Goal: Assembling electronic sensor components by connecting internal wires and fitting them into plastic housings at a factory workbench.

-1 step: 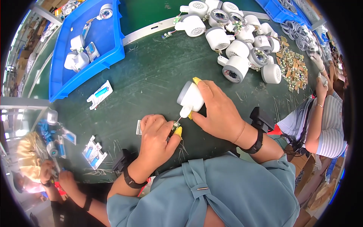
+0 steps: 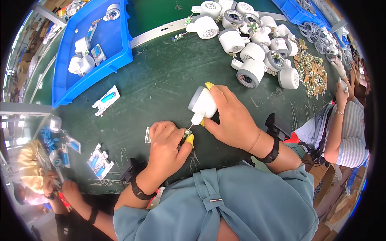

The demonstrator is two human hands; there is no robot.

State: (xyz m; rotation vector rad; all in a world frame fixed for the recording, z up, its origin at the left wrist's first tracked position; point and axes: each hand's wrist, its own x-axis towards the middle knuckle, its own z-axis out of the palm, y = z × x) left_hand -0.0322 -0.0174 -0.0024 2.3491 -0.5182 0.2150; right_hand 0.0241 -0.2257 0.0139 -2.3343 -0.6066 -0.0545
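My right hand (image 2: 234,116) grips a white round housing (image 2: 206,103) with a grey rim and a short neck. Yellow covers sit on the thumb and a fingertip. Thin wires run from the neck to a small green circuit board (image 2: 187,133), pinched between the thumb and fingers of my left hand (image 2: 165,146). That thumb also wears a yellow cover. Beside the left fingers, the edge of a white plastic part (image 2: 147,135) shows; my hand hides the rest. White handle shells with blue cells lie to the left, one farther off (image 2: 107,99), another nearer (image 2: 100,162).
A blue tray (image 2: 93,68) at the far left holds several housings. Many white housings (image 2: 253,52) are heaped at the far right, beside a pile of small circuit boards (image 2: 311,72) and grey rings (image 2: 315,36). Other people's hands (image 2: 72,193) work at the lower left and right edge.
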